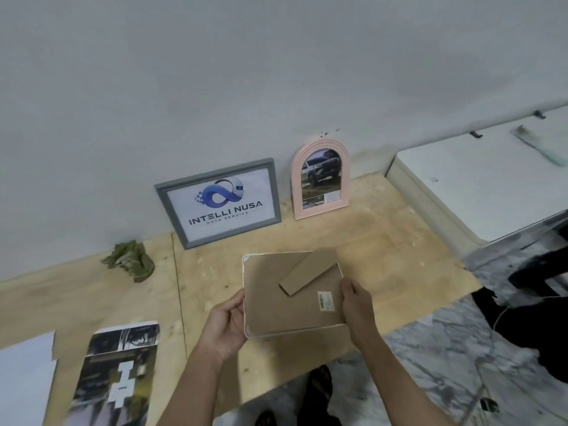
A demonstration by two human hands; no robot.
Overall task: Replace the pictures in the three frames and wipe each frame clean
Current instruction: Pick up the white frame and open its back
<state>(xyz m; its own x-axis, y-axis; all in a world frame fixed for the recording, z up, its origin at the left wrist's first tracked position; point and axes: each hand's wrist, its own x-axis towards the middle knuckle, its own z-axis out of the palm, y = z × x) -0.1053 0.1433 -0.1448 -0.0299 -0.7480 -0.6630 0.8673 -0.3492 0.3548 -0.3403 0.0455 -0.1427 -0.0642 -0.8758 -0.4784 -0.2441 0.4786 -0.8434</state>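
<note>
Two bare hands hold the nearest of the three frames, a white square frame (293, 295) turned back-up, its brown cardboard backing and folded stand facing the camera. The left hand (226, 325) grips its left edge, thumb over the rim; the right hand (356, 302) pinches its right edge beside a small barcode sticker. Left of the left hand, a dark printed picture (118, 373) and a white paper sheet (26, 376) lie flat on the pale wooden board (384, 241). Beyond the left hand, a crumpled olive-green cloth (130, 261) sits near the wall. Farther off, past both hands, a grey rectangular frame with a blue logo print (219, 202) and a pink arched frame with a car photo (321, 178) lean against the wall. These two look finished; the held frame seems the last, though whether its picture is swapped or wiped cannot be told.
</note>
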